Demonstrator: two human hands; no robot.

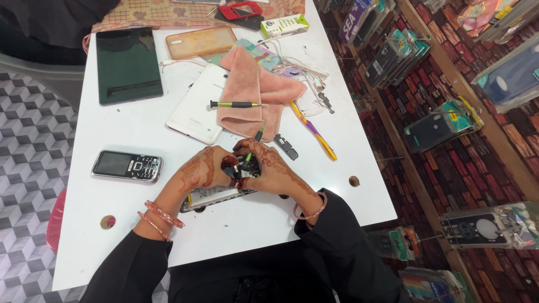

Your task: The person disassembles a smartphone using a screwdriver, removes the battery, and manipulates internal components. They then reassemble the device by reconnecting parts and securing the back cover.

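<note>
The person is sitting at a white table (140,126) and is working on an opened phone (216,196) that is lying flat near the table's front edge, directly under both hands. The phone's long axis is running left to right in front of the person, slightly tilted, so its left end is showing below the left hand (199,171) and its right end is lying hidden under the right hand (272,165). The left hand is resting on the phone with its fingers curled and pressed down on the upper part, holding it steady. The right hand is pinching a small screwdriver (252,147) with a green and black handle; the tool is standing tilted, with its top leaning away from the person and its tip pointing down into the phone between the two hands. Both hands are touching the phone, and the tip is meeting it near the middle, just beside the left fingertips; I cannot tell exactly which part the tip is touching. Further back, a second screwdriver (236,104) is lying on a pink cloth (252,90), well apart from the hands, and a purple and yellow toothbrush (314,132) is lying just beside the cloth. A keypad phone (127,166) is lying to the left, and a dark tablet (128,64) is lying at the far corner.
</note>
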